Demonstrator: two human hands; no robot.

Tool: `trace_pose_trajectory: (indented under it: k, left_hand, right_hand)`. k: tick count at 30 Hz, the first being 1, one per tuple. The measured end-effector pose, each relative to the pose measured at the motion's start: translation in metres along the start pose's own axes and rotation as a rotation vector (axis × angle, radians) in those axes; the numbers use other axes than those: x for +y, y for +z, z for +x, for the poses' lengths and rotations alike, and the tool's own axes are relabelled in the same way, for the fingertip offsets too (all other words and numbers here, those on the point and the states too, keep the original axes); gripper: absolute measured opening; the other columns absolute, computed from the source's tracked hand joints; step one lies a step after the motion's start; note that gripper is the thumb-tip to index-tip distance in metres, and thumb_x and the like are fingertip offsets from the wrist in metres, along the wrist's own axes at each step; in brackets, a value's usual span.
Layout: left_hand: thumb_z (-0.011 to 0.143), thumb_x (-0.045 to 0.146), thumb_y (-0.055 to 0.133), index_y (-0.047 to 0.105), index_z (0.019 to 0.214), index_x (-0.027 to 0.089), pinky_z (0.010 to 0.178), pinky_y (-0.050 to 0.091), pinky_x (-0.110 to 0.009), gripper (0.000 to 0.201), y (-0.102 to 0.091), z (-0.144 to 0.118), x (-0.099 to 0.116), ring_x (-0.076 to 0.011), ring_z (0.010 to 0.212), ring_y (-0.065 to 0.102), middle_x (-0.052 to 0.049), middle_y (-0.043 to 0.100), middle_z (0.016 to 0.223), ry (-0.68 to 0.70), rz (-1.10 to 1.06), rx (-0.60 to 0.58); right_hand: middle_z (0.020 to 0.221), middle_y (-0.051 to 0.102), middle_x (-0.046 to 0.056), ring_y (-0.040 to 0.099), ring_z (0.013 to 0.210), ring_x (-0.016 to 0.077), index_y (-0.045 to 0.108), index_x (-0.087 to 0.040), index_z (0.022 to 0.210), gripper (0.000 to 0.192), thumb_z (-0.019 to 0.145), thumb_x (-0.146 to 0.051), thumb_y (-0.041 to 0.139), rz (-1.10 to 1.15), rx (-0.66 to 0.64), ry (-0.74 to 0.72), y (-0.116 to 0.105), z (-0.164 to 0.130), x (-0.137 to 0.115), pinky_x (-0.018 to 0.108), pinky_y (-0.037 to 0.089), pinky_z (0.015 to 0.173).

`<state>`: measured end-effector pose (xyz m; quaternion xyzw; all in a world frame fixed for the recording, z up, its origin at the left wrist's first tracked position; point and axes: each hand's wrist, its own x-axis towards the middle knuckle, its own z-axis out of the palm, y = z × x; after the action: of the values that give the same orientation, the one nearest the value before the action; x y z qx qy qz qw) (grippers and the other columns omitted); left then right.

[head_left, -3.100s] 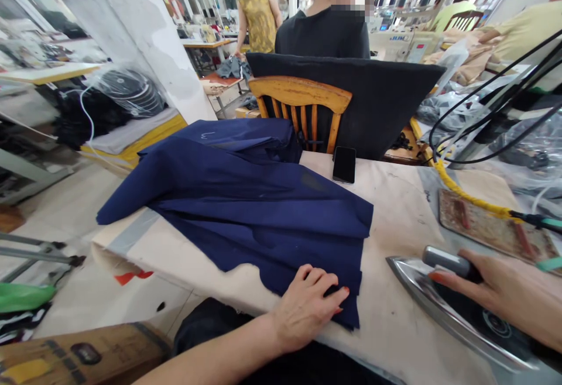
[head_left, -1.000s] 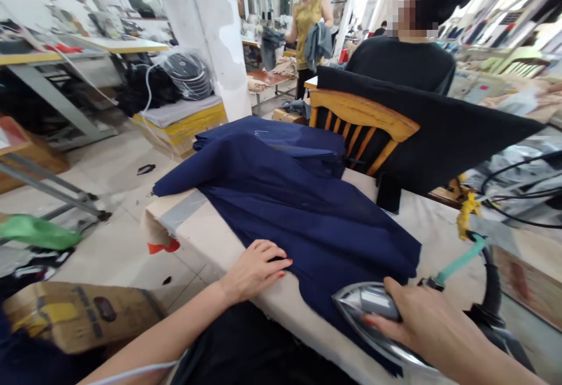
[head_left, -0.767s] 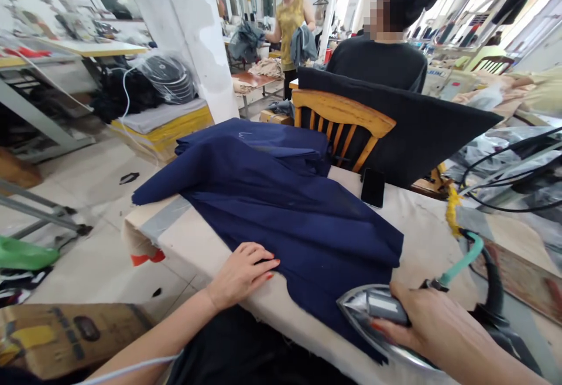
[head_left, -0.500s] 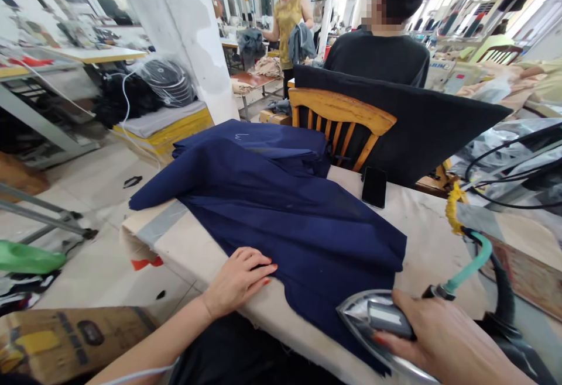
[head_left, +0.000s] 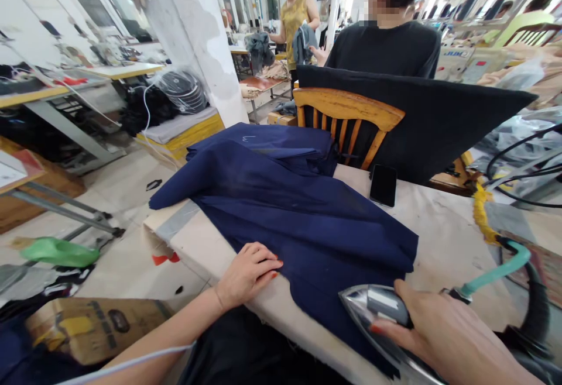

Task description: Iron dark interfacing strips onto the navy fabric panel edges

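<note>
Navy blue cloth lies in loose folds over the padded ironing table, its left end reaching past the table's side. My left hand rests with extended fingers at the cloth's near edge, holding nothing. At the lower right, my right hand grips the handle of a steam iron. The iron's metal sole sits on the near right part of the cloth, tip pointing to the far left. Part of the handle is hidden by my fingers.
A phone lies on the table's far side, before a wooden chair and black cloth. One person sits beyond it; another stands holding grey garments. A teal hose runs from the iron. Cardboard box, lower left.
The view has turned a little left, shifting the scene rightward. Against the cloth, the iron has slid slightly forward and left. My left hand stays at the cloth's edge.
</note>
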<state>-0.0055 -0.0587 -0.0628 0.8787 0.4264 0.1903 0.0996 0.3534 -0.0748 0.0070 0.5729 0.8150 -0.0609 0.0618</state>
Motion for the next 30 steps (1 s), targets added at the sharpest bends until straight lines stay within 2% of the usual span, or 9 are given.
trace_pose_trajectory:
  k: [5,9,13,15,18,20,22,25,30]
  left_hand:
    - [0.091,0.039,0.055,0.060,0.073,0.016,0.074,0.034,-0.034,0.030,0.002,0.032,0.021,-0.0173,0.079,0.048,-0.003,0.058,0.081,-0.048,0.129,-0.055]
    - [0.088,0.030,0.061,0.061,0.092,0.019,0.078,0.036,-0.031,0.012,0.014,0.063,0.050,-0.0176,0.089,0.050,-0.002,0.059,0.096,0.028,0.052,-0.128]
    - [0.080,0.032,0.071,0.056,0.110,0.022,0.077,0.041,-0.028,0.035,0.023,0.090,0.073,-0.0196,0.099,0.051,-0.002,0.056,0.109,0.029,-0.043,-0.229]
    - [0.077,0.035,0.073,0.057,0.109,0.023,0.071,0.042,-0.026,0.038,0.024,0.099,0.078,-0.0191,0.096,0.054,-0.001,0.056,0.108,-0.025,-0.078,-0.287]
    - [0.081,0.033,0.070,0.062,0.095,0.023,0.069,0.042,-0.025,0.019,0.028,0.104,0.078,-0.0166,0.089,0.057,0.002,0.059,0.096,-0.024,-0.119,-0.347]
    - [0.085,0.027,0.065,0.063,0.088,0.023,0.073,0.041,-0.025,0.005,0.031,0.101,0.077,-0.0151,0.087,0.058,0.003,0.062,0.089,0.023,-0.130,-0.319]
    - [0.088,0.024,0.060,0.063,0.090,0.023,0.074,0.041,-0.025,0.003,0.035,0.093,0.077,-0.0140,0.084,0.059,0.003,0.063,0.088,0.061,-0.132,-0.253]
    - [0.093,0.023,0.053,0.061,0.100,0.022,0.070,0.041,-0.026,0.011,0.037,0.078,0.079,-0.0138,0.077,0.059,0.002,0.064,0.084,0.113,-0.101,-0.164]
    - [0.098,0.019,0.039,0.061,0.098,0.020,0.082,0.040,-0.029,0.021,0.033,0.063,0.084,-0.0155,0.094,0.057,-0.002,0.064,0.105,0.305,-0.074,0.041]
  right_hand:
    - [0.070,0.068,0.001,0.065,0.066,0.0267,0.056,-0.029,0.081,0.011,0.073,-0.037,0.056,0.059,-0.203,0.011,0.002,-0.030,0.018,0.032,0.036,0.054]
    - [0.075,0.068,0.003,0.065,0.074,0.0266,0.056,-0.030,0.081,0.011,0.072,-0.037,0.055,0.065,-0.314,0.157,-0.003,-0.055,0.059,0.035,0.040,0.063]
    - [0.072,0.066,0.004,0.064,0.071,0.0249,0.055,-0.029,0.082,0.012,0.080,-0.040,0.050,0.019,-0.273,0.341,-0.009,-0.064,0.110,0.035,0.039,0.061]
    - [0.076,0.065,0.007,0.064,0.073,0.0272,0.053,-0.025,0.085,0.019,0.083,-0.043,0.047,-0.094,-0.096,0.443,-0.010,-0.062,0.121,0.037,0.040,0.060]
    - [0.105,0.061,0.015,0.056,0.101,0.0334,0.054,-0.018,0.105,0.037,0.084,-0.047,0.045,-0.155,0.337,0.294,-0.002,-0.047,0.102,0.045,0.043,0.076]
    - [0.112,0.059,0.014,0.051,0.109,0.0299,0.054,-0.018,0.113,0.038,0.089,-0.043,0.041,0.101,0.412,0.113,0.007,-0.031,0.072,0.045,0.040,0.087]
    - [0.106,0.060,0.011,0.053,0.103,0.0240,0.058,-0.019,0.106,0.033,0.093,-0.039,0.036,0.479,0.216,0.024,0.017,-0.013,0.040,0.041,0.039,0.090]
    - [0.088,0.062,0.005,0.057,0.085,0.0180,0.063,-0.021,0.089,0.034,0.094,-0.037,0.033,0.669,0.013,-0.038,0.028,0.009,0.014,0.033,0.043,0.078]
    - [0.063,0.055,-0.003,0.049,0.059,0.0110,0.059,-0.019,0.067,0.033,0.087,-0.042,0.048,0.790,-0.175,-0.051,0.032,0.025,0.020,0.024,0.036,0.055]
